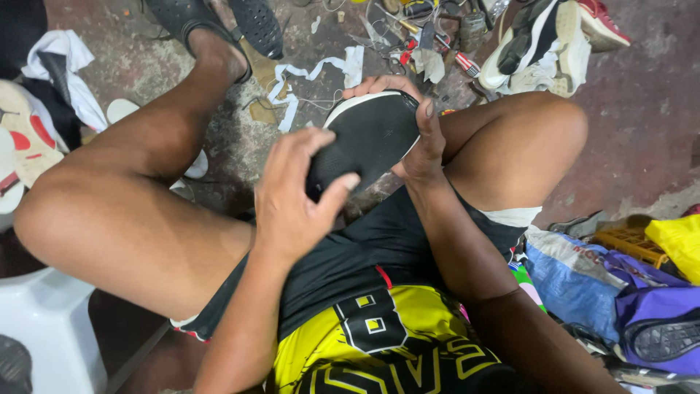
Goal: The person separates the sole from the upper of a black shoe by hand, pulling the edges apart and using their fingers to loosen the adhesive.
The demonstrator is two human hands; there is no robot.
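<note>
The black shoe [372,138], white-edged along its sole and turned so the dark textured surface faces up, sits between the person's raised knees, above the lap. The right hand [415,138] is wrapped around its far end, thumb lying along the right edge and fingertips curling over the toe from behind, so it has a firm hold of the shoe. The left hand [295,197] rests on the near end, fingers half curled and loosely spread, thumb pressed against the dark surface; it touches the shoe rather than clasping it fully. Beyond the shoe, on the stained concrete floor [642,109], lie strips of white fabric [313,76] and a clutter of small tools [430,36]. A white and black sneaker [539,51] lies at the upper right, near a red shoe [601,22]. The person's left foot wears a black perforated clog [193,22]. To the right, blue and purple bags [605,284] sit beside a yellow crate [631,244], and a white plastic stool [44,328] stands at lower left.
</note>
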